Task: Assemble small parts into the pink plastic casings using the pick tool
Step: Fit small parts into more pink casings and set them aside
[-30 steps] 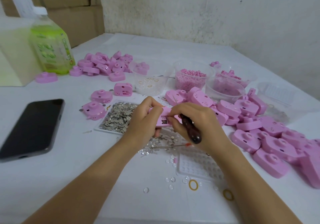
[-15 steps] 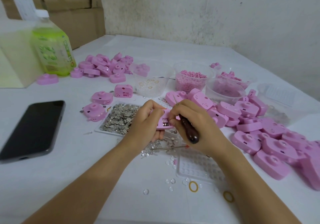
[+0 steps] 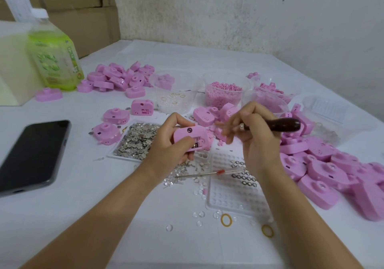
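The left hand point(image 3: 172, 142) pinches a pink casing point(image 3: 190, 135) between thumb and curled fingers, held above the counter point(image 3: 83, 196) just right of the tray of silver metal bits point(image 3: 137, 140). Farther right of that tray, the right hand point(image 3: 255, 135) is wrapped round the dark wooden handle of the pick tool point(image 3: 284, 124), apart from the casing (its tip is lost in blur). A heap of pink casings point(image 3: 332, 171) lies well right of the tray, a black phone point(image 3: 31, 152) well to its left

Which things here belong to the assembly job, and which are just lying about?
Job: pink casing gripped by left hand; pick tool held in right hand; metal parts; casing pile; pellet tub.
Lying about: phone; green bottle.
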